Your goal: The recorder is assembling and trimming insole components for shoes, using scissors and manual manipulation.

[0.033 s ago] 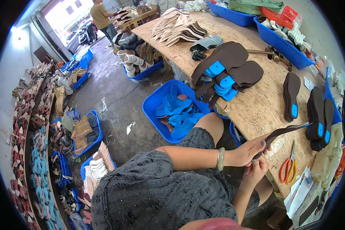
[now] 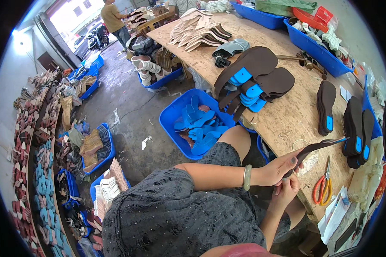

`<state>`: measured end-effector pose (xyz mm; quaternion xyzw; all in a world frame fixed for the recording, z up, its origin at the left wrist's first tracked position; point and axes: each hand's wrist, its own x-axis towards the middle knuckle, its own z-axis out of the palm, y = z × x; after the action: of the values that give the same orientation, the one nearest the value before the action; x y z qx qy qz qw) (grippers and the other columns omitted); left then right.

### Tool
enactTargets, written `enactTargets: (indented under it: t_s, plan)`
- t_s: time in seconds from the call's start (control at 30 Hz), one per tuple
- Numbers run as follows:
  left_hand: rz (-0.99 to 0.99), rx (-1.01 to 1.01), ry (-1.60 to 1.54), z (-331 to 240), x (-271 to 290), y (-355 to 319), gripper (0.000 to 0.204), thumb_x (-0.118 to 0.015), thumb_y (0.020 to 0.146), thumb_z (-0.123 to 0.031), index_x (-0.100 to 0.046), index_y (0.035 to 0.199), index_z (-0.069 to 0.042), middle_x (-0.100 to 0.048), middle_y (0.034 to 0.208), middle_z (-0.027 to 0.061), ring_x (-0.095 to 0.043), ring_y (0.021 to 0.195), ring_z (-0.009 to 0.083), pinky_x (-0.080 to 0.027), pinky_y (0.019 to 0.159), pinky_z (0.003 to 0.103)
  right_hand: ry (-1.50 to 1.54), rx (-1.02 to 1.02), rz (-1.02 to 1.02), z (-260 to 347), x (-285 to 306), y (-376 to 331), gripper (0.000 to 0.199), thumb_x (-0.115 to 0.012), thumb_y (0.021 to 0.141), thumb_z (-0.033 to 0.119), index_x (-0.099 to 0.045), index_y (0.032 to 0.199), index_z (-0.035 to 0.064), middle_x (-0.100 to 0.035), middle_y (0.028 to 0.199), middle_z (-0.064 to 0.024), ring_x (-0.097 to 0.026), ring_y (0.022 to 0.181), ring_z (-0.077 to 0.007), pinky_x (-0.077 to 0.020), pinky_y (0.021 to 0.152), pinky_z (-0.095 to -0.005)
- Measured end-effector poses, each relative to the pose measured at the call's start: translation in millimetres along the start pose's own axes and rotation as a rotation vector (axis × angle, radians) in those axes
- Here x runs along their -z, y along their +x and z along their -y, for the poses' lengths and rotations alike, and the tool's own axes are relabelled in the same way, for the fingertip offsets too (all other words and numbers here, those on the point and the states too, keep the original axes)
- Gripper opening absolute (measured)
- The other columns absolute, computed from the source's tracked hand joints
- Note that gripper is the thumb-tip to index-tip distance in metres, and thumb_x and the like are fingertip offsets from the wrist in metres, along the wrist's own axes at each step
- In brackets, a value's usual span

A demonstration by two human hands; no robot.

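Observation:
My left hand (image 2: 276,168), with a pale bangle at its wrist, is closed round a dark brown shoe insole (image 2: 312,148). The insole is held edge-on, its far end with a bit of blue pointing right over the table. Just below, my right hand (image 2: 288,189) has its fingers pinched at the insole's near end; whatever small thing they may hold is hidden. Scissors (image 2: 321,188) with red and yellow handles lie on the table right of my hands. Stacked brown insoles with blue heel patches (image 2: 327,109) lie beyond.
The wooden table (image 2: 287,128) carries a larger pile of brown insoles (image 2: 255,70), pale shaped pieces (image 2: 201,34) and papers (image 2: 333,216). A blue basket (image 2: 169,115) of blue pieces stands on the floor. Racks of shoe parts (image 2: 47,171) line the left. Another person (image 2: 113,19) stands far back.

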<state>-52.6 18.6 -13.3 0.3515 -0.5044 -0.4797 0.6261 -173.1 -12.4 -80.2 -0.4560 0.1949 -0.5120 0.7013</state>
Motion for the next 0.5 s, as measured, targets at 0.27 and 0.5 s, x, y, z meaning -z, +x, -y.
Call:
enactTargets:
  t_s: [0.27,0.5]
  plan:
    - [0.002,-0.136,0.023,8.2,0.1,-0.6,0.066,-0.03,0.098,-0.051,-0.023,0.147,-0.007,-0.047,0.098,0.0025,-0.041,0.085,0.0127,-0.039,0.082,0.026,0.311,-0.131,0.074,-7.8,-6.4,-12.3,0.02,-0.06,0.091,0.016,-0.059,0.096,-0.0025,-0.053,0.054,-0.0039,-0.038,0.032,-0.005,-0.0279,0.032,-0.0146]
    - [0.02,-0.112,-0.03,7.4,6.0,-6.4,0.066,-0.029,0.098,-0.05,-0.022,0.147,-0.006,-0.049,0.098,0.0027,-0.042,0.085,0.0125,-0.04,0.083,0.025,0.401,-0.178,0.113,-11.5,-9.4,-13.0,0.021,-0.06,0.091,0.018,-0.057,0.095,-0.0032,-0.054,0.054,-0.0037,-0.037,0.031,-0.0052,-0.0297,0.031,-0.0154]
